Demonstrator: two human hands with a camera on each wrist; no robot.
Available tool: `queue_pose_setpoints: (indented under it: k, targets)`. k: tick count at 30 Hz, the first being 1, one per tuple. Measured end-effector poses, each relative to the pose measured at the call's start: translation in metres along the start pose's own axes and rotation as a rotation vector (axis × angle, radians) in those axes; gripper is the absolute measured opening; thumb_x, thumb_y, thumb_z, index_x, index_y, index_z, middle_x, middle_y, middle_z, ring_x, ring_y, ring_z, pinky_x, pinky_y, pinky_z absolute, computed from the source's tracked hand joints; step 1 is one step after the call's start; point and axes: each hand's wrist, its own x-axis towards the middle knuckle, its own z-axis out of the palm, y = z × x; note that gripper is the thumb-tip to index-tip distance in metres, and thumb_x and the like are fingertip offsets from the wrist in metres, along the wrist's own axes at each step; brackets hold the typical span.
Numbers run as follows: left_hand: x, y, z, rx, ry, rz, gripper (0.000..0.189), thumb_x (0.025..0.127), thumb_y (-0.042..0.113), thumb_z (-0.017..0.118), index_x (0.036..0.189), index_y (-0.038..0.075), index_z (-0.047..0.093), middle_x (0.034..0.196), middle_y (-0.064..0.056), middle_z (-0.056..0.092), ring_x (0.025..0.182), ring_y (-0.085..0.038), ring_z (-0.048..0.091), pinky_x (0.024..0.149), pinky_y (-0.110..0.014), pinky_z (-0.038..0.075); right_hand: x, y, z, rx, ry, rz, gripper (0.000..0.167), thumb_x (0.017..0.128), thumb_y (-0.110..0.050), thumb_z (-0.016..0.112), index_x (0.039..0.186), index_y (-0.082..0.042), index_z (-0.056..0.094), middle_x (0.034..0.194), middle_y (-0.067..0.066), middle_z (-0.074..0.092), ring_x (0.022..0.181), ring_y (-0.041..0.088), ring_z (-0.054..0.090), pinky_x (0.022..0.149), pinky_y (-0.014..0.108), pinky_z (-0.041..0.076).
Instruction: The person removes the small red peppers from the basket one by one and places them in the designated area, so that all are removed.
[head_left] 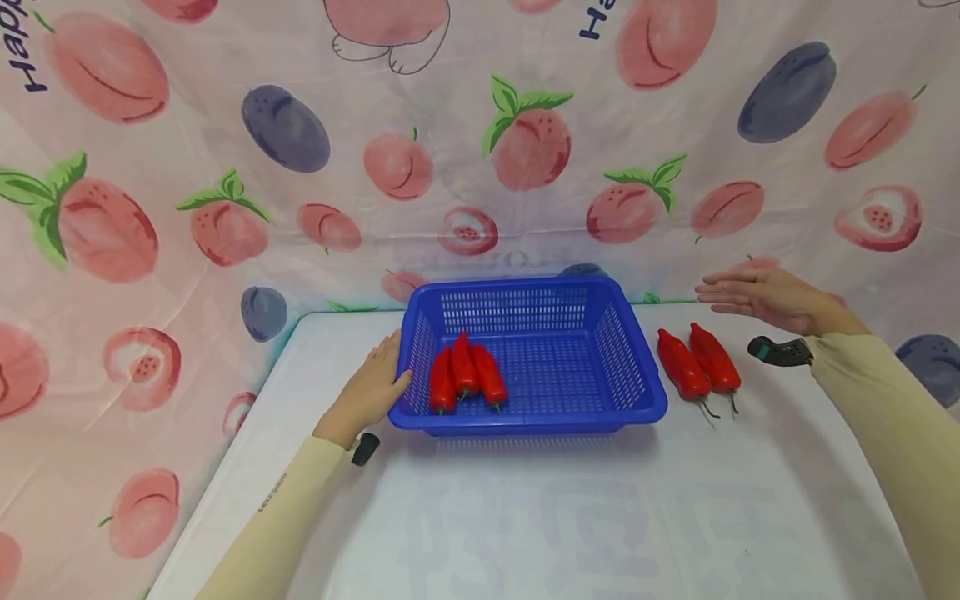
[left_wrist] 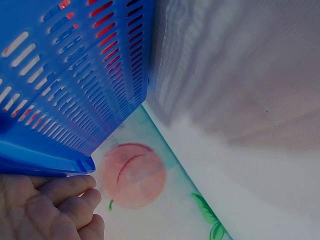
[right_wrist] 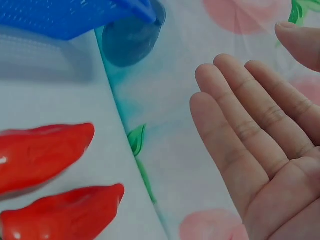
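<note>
I have the left hand (head_left: 367, 390) at nine o'clock of the blue basket (head_left: 525, 419), touching its side with relaxed fingers, clenching nothing; the right hand (head_left: 780, 302) hovers released and empty, fingers straight, at two o'clock of two loose red peppers (head_left: 681, 365). That pair lies just beside the basket's three o'clock wall, while three more peppers (head_left: 464, 371) rest inside it, bunched toward nine o'clock. To handle these well, I would steady the basket lightly, without tipping it, and bring the right fingers down over one loose pepper's middle: the glossy skin looks slippery, and a wide grasp could catch both. Anything carried toward nine o'clock should clear the raised rim. The table (head_left: 480, 517) is white, faintly marked toward six o'clock; pink fruit-printed cloth (head_left: 450, 100) hangs beyond it at twelve and nine, hiding the room from me.
</note>
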Motion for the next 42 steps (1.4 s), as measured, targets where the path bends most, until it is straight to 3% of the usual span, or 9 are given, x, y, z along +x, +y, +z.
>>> queue_pose_setpoints:
  k: [5, 13, 20, 24, 31, 42]
  targets:
    - [0.000, 0.000, 0.000, 0.002, 0.004, -0.001, 0.071, 0.097, 0.028, 0.039, 0.149, -0.003, 0.003, 0.158, -0.019, 0.010, 0.146, -0.037, 0.009, 0.120, -0.048, 0.010, 0.002, -0.010, 0.005, 0.010, 0.022, -0.029, 0.030, 0.099, -0.020, 0.045, 0.110, -0.041, 0.063, 0.108, -0.023, 0.065, 0.099, -0.003, 0.065, 0.082, 0.015, 0.053]
    - [0.000, 0.000, 0.001, 0.001, 0.008, 0.001, 0.071, 0.097, 0.028, 0.040, 0.149, -0.003, 0.004, 0.158, -0.019, 0.011, 0.146, -0.036, 0.009, 0.120, -0.047, 0.009, 0.004, -0.024, 0.014, 0.003, 0.037, 0.015, 0.032, 0.097, -0.027, 0.048, 0.129, -0.029, 0.055, 0.108, -0.024, 0.065, 0.101, -0.003, 0.064, 0.083, 0.015, 0.053]
    - [0.000, 0.000, 0.001, -0.003, 0.010, -0.002, 0.071, 0.097, 0.028, 0.039, 0.150, -0.003, 0.003, 0.158, -0.019, 0.010, 0.146, -0.036, 0.008, 0.120, -0.048, 0.010, 0.005, -0.035, 0.019, 0.000, -0.032, 0.011, 0.045, 0.099, -0.030, 0.043, 0.142, -0.019, 0.042, 0.113, -0.024, 0.063, 0.104, -0.004, 0.062, 0.085, 0.014, 0.051]
    - [0.000, 0.000, 0.001, -0.007, 0.012, 0.002, 0.071, 0.097, 0.028, 0.039, 0.150, -0.003, 0.003, 0.158, -0.019, 0.011, 0.146, -0.036, 0.008, 0.120, -0.048, 0.010, 0.008, -0.042, 0.023, -0.003, -0.054, -0.013, 0.044, 0.100, -0.027, 0.042, 0.142, -0.017, 0.042, 0.114, -0.024, 0.062, 0.105, -0.005, 0.061, 0.086, 0.013, 0.051]
    - [0.001, -0.002, 0.001, -0.010, 0.015, 0.006, 0.071, 0.097, 0.028, 0.040, 0.149, -0.003, 0.003, 0.158, -0.019, 0.011, 0.146, -0.036, 0.009, 0.120, -0.047, 0.009, 0.016, -0.055, 0.037, -0.038, -0.034, 0.002, 0.057, 0.098, -0.029, 0.046, 0.146, -0.002, 0.029, 0.112, -0.023, 0.062, 0.104, -0.004, 0.062, 0.086, 0.015, 0.051]
    - [0.001, -0.002, 0.002, -0.014, 0.020, 0.013, 0.070, 0.097, 0.028, 0.039, 0.149, -0.003, 0.004, 0.157, -0.019, 0.012, 0.146, -0.036, 0.009, 0.120, -0.047, 0.009, 0.027, -0.073, 0.053, 0.071, -0.122, -0.074, 0.030, 0.098, -0.019, 0.047, 0.125, -0.017, 0.060, 0.114, -0.012, 0.067, 0.106, 0.004, 0.064, 0.088, 0.018, 0.052]
